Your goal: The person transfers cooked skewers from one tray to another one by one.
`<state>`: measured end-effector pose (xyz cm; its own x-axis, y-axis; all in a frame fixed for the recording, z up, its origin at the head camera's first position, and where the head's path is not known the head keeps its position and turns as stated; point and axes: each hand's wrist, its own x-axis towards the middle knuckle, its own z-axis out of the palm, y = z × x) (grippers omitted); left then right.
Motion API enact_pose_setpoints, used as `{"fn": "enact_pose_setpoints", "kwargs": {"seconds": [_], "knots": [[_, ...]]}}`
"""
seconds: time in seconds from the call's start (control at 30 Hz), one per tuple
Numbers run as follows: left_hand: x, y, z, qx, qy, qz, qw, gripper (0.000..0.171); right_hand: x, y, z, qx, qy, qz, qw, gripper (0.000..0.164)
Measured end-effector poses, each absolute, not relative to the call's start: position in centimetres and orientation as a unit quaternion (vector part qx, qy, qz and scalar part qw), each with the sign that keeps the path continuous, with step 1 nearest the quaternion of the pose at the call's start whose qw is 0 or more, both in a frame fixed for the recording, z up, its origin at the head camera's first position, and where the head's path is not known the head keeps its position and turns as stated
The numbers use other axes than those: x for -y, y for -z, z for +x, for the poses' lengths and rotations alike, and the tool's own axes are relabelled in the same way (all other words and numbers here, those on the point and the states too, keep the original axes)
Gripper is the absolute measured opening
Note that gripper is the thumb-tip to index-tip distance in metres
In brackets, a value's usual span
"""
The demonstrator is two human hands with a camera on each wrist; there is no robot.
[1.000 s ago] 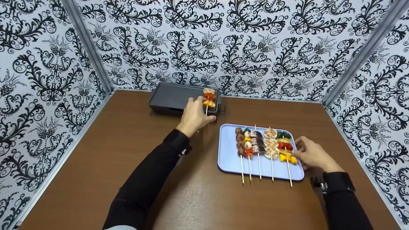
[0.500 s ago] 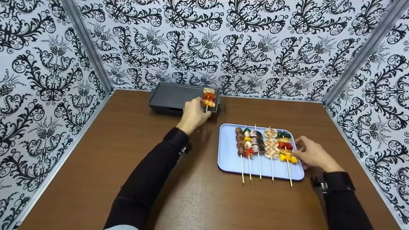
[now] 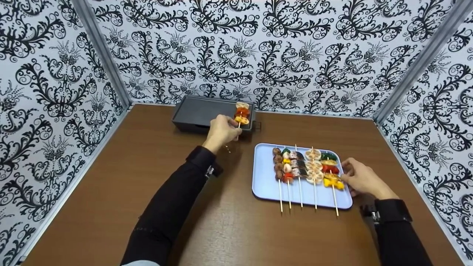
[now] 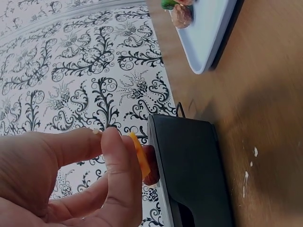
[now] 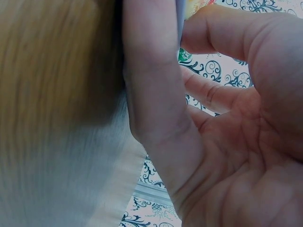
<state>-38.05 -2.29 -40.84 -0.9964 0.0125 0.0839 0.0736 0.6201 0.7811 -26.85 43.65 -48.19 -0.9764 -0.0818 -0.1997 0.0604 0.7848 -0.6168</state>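
At the right end of a dark grill (image 3: 207,112) lies a skewer (image 3: 242,112) with a pale slice, an orange-red piece and a yellow piece. My left hand (image 3: 221,132) pinches its stick between thumb and fingers; in the left wrist view, the yellow piece (image 4: 140,156) shows just beyond the fingertips. A pale blue tray (image 3: 264,186) on the table bears several food skewers. My right hand (image 3: 364,179) grips the tray's right edge, right beside a skewer of green, red and yellow pieces (image 3: 331,173). In the right wrist view the tray is mostly hidden behind the fingers (image 5: 156,71).
The brown table (image 3: 147,177) is enclosed by patterned walls (image 3: 236,48) at the back and sides. Several skewer sticks project past the tray's near rim. A small wire handle (image 3: 257,126) sticks out from the grill's right end.
My left hand has drawn slightly back and left along the stick, and its thumb has closed in to the fingers. My right hand and the tray stay where they were.
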Motion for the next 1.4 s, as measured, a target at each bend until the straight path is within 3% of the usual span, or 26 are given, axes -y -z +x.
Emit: {"fn": "enact_pose_setpoints", "kwargs": {"seconds": [0.3, 0.57, 1.03, 1.4], "knots": [[2.38, 40.96, -38.28, 0.877, 0.480, 0.004, -0.031, 0.021, -43.79, 48.35, -26.81, -0.935, 0.335, -0.003, 0.115, 0.045], [2.55, 40.81, -38.26, 0.854, 0.516, 0.011, -0.057, 0.021, -43.72, 48.17, -26.92, -0.934, 0.337, -0.007, 0.116, 0.045], [2.71, 40.83, -38.40, 0.847, 0.529, -0.004, -0.060, 0.025, -43.83, 48.30, -26.97, -0.939, 0.326, -0.009, 0.110, 0.045], [2.63, 41.06, -38.58, 0.847, 0.529, 0.000, -0.044, 0.018, -43.76, 48.34, -26.88, -0.941, 0.323, -0.012, 0.101, 0.044]]}}
